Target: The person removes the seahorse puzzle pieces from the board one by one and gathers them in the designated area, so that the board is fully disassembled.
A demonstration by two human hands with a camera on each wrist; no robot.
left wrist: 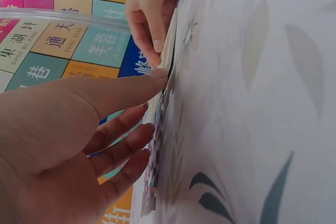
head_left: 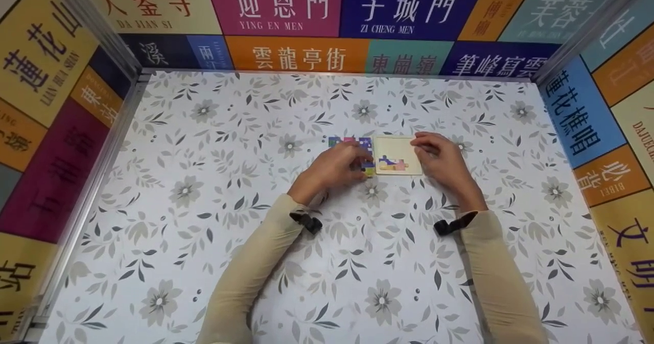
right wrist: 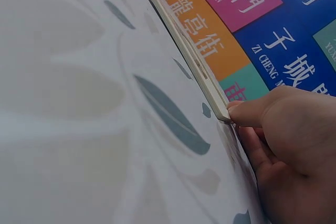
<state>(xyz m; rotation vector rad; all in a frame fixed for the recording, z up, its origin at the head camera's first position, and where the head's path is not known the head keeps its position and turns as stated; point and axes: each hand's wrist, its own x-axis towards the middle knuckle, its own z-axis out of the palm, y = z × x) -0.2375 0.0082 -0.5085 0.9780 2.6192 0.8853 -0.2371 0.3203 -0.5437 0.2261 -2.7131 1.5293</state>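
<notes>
A shallow, square cream puzzle tray [head_left: 400, 147] lies on the table with a few joined jigsaw pieces [head_left: 392, 164] in its near left part. My right hand [head_left: 443, 160] pinches the tray's right edge, its thumb [right wrist: 249, 113] at the corner in the right wrist view. Just left of the tray lies a colourful patch of jigsaw pieces [head_left: 364, 142], partly covered by my left hand [head_left: 337, 166]. In the left wrist view that hand's thumb [left wrist: 131, 85] reaches to the tray's edge, with the other fingers loosely bent beside the pieces.
A white tablecloth [head_left: 286, 293] with grey flowers and leaves covers the table. Upright panels [head_left: 286, 6] with coloured blocks and large characters stand along the back and both sides. A dark strap [head_left: 306, 222] with a small device sits at each wrist.
</notes>
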